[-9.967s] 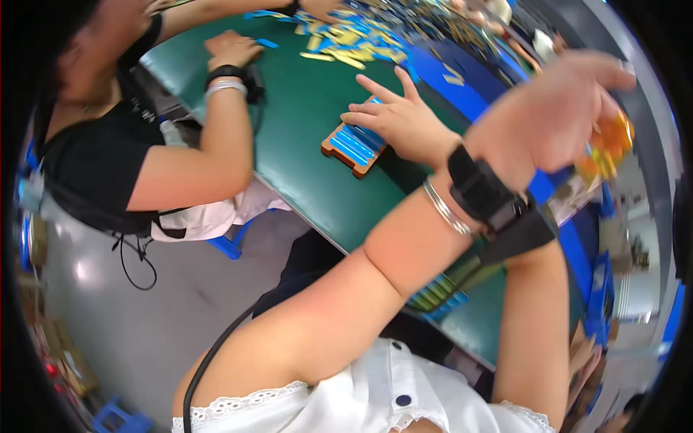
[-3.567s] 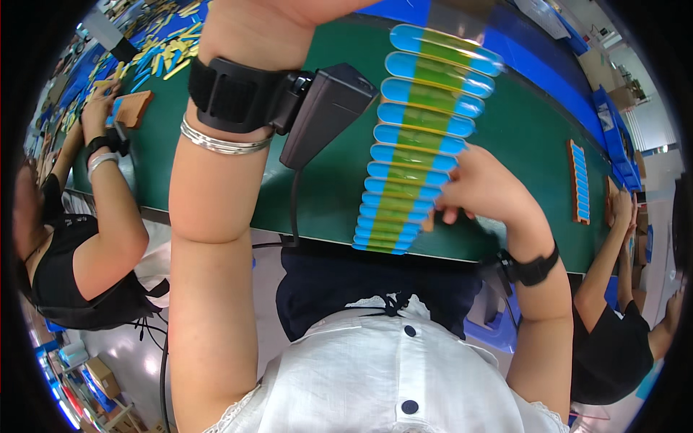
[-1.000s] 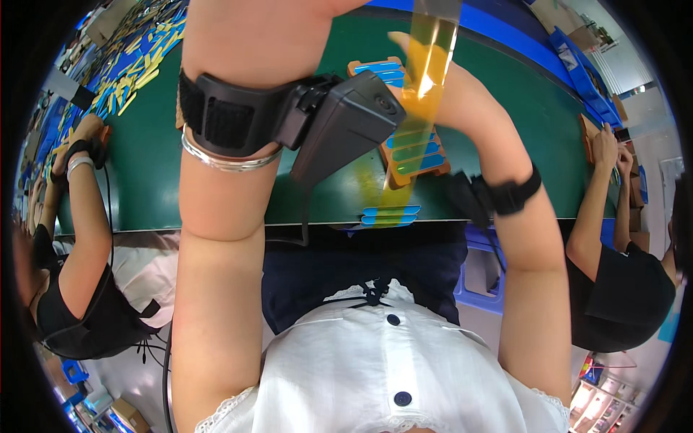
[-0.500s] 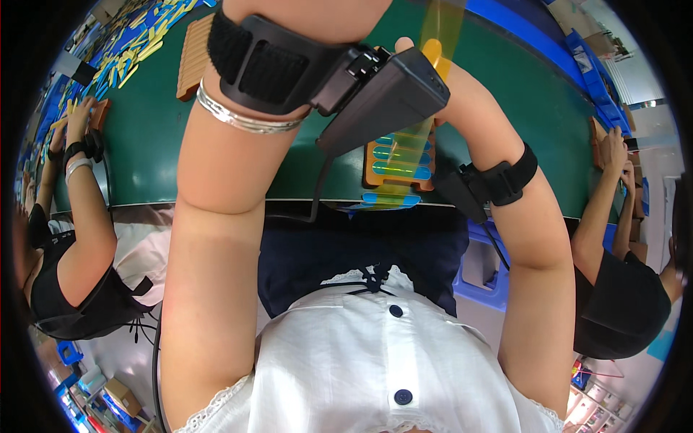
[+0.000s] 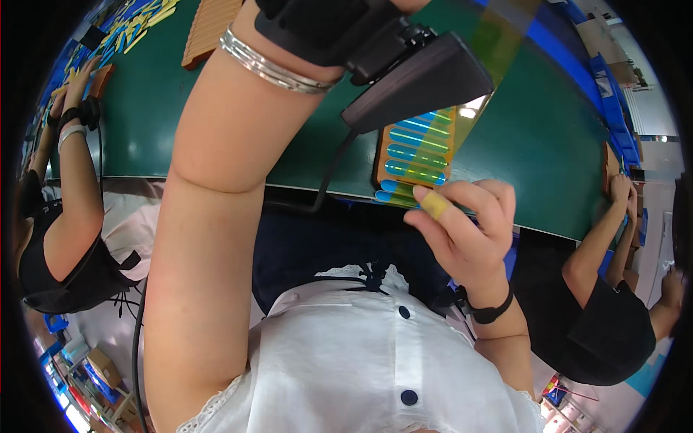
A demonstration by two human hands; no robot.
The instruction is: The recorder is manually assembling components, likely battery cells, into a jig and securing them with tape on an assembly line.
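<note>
My left arm reaches up over the table, and its hand lies beyond the upper edge of the head view. Below that wrist is an orange-brown ribbed tray holding a row of blue rounded flat sticks. A see-through yellow tape runs down over the sticks and past the tray's near end. My right hand, with a yellow wrap on one finger, is curled at the tape's near end. Its thumb and wrapped finger close on the tape beside the blue sticks at the table's edge.
Another ribbed tray lies at the far left, near a heap of yellow and blue sticks. Co-workers sit at both sides, with a hand on the left and a hand on the right. Blue bins line the right.
My right hand has come from the far end of the tape back to its near end. My left arm has reached farther up and right, taking its hand out of view.
</note>
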